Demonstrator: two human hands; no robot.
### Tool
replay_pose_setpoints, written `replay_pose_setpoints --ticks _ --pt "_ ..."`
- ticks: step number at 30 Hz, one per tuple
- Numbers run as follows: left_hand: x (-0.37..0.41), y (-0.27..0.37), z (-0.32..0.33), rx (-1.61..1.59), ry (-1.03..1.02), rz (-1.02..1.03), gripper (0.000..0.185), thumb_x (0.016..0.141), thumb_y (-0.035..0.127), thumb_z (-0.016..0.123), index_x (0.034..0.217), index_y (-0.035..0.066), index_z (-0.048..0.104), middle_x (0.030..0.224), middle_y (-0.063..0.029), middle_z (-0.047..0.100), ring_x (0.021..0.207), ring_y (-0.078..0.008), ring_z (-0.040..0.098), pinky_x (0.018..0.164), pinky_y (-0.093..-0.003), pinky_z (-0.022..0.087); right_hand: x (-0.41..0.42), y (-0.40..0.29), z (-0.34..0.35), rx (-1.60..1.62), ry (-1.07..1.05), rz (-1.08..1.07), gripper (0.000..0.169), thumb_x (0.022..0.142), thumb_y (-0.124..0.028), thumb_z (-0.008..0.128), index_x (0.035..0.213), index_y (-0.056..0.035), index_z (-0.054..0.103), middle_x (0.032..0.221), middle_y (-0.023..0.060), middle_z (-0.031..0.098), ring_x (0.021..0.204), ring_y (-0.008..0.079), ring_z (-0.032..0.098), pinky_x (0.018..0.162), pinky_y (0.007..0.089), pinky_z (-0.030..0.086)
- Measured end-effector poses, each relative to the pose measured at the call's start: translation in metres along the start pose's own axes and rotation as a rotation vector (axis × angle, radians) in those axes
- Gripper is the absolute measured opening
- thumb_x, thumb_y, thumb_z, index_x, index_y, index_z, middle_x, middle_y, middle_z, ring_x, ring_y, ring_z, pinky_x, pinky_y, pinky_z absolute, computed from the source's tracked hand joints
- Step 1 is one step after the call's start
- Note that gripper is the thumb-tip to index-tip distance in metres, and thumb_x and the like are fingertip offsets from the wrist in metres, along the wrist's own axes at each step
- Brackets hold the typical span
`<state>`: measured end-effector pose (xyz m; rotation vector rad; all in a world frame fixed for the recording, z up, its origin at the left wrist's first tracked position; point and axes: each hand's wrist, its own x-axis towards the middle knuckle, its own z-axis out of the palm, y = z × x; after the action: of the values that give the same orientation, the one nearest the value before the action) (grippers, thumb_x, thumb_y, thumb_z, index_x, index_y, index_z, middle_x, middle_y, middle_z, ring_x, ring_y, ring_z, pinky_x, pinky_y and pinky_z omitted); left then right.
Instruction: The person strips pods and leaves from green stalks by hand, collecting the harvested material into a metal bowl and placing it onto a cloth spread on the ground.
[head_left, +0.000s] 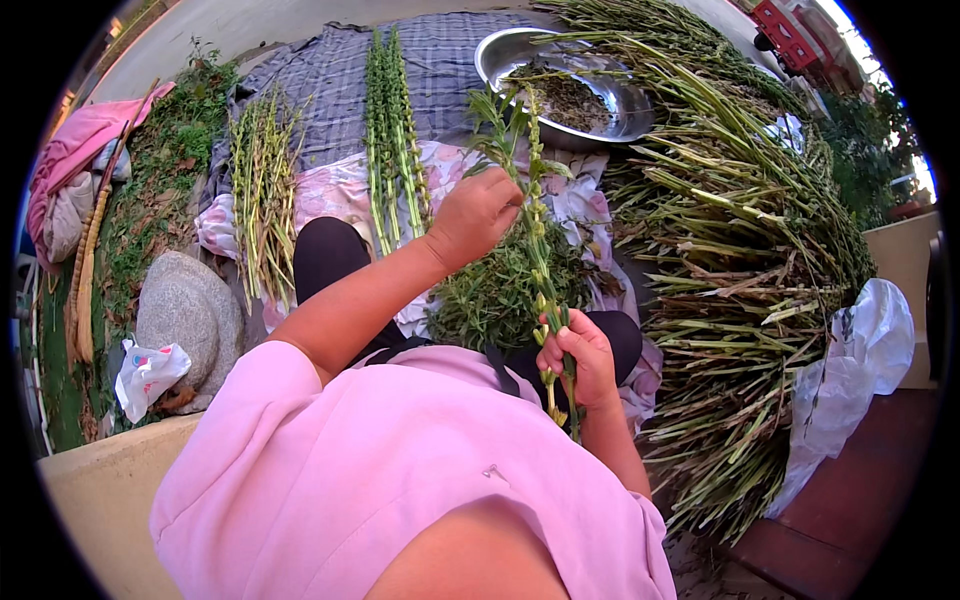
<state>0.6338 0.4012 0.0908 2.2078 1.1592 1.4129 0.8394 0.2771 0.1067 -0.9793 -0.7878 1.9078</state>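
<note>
My right hand (580, 355) is closed around the lower part of a few green plant stalks (538, 240) with pods, which stand upright before me. My left hand (480, 214) is at the leaves near their upper part, fingers bent together; whether it pinches a leaf cannot be told. Under the stalks, between my knees, lies a heap of loose green leaves (502, 289). A row of green podded stalks (391, 142) lies on the cloths beyond my left arm, and a bundle of thinner, yellower stalks (264, 195) lies farther left.
A large pile of cut stalks (720, 300) fills the right side. A metal basin (559, 135) with dry plant bits stands at the back. A checked cloth (322, 90) and a floral cloth (330, 187) cover the ground. At left are a grey stone (184, 315), a plastic bag (150, 375) and a broom (86, 285).
</note>
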Motion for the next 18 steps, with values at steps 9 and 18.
replay_pose_setpoints --ticks 9,18 --pt "-0.002 -0.004 -0.004 -0.164 0.055 -0.283 0.008 0.071 0.005 0.056 0.077 0.002 0.051 0.074 -0.0090 0.051 0.061 -0.0208 0.053 0.057 -0.0300 0.043 -0.002 0.005 -0.004 -0.291 0.131 -0.071 0.016 0.083 -0.007 0.046 0.097 -0.0001 0.051 0.059 0.0007 0.046 0.048 0.0075 0.042 0.050 0.0225 0.040" --pt "0.007 0.016 0.001 -0.162 -0.092 -0.294 0.008 0.071 0.005 0.055 0.077 0.002 0.053 0.068 -0.0118 0.052 0.064 -0.0278 0.054 0.058 -0.0344 0.043 -0.004 0.013 0.006 -0.529 0.164 -0.123 0.013 0.084 -0.006 0.046 0.095 -0.0008 0.051 0.061 -0.0022 0.047 0.047 0.0034 0.042 0.046 0.0179 0.038"
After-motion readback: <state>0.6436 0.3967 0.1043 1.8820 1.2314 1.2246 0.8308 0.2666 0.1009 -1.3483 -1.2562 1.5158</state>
